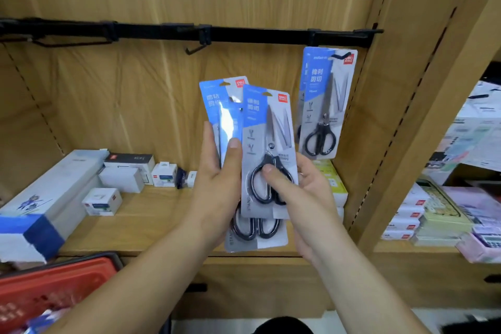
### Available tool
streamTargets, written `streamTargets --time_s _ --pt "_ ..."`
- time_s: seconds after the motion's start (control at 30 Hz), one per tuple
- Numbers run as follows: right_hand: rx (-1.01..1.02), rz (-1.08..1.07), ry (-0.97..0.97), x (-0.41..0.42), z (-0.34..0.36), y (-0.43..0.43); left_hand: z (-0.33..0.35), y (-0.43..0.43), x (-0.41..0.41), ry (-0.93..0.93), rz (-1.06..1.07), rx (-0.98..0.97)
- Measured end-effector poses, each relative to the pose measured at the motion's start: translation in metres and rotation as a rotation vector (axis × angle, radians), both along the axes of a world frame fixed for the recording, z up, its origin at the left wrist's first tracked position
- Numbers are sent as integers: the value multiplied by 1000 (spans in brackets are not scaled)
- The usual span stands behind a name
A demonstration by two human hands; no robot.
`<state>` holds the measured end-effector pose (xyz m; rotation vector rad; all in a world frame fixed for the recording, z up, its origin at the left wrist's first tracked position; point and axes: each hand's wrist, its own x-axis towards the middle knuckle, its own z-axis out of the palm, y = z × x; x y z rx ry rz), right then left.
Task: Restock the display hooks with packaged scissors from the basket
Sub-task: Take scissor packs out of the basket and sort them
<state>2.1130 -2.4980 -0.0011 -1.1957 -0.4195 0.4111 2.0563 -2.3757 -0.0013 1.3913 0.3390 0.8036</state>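
The left hand (217, 179) grips a blue-and-grey carded pack of black-handled scissors (217, 100) by its edge. The right hand (306, 198) pinches a second matching pack (268, 130) that overlaps the first pack's front, thumb on the handles. A third pack (322, 100) hangs from the black metal rail (244, 34) to the right. The red plastic basket (54, 287) sits lower left.

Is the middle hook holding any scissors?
No, the middle hook is bare; the only hung pack is on the right hook.

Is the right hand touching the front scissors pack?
Touching. The head view shows the right hand pinching the front pack, thumb pressed on its front; the left hand grips the rear packs.
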Motion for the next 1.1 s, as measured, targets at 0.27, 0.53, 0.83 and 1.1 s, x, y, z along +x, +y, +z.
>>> streamTargets --time_s 0.27,0.53,0.83,1.1 --pt "41 -207 -101 -4 -6 8 -6 4 1 2 51 28" --pt "65 -347 -369 3 6 -26 5 25 1 52 115 184" --pt "-30 -448 -440 31 21 -48 36 -5 15 43 64 319" --pt "-77 -393 -388 73 25 -45 35 -7 19 60 77 341"
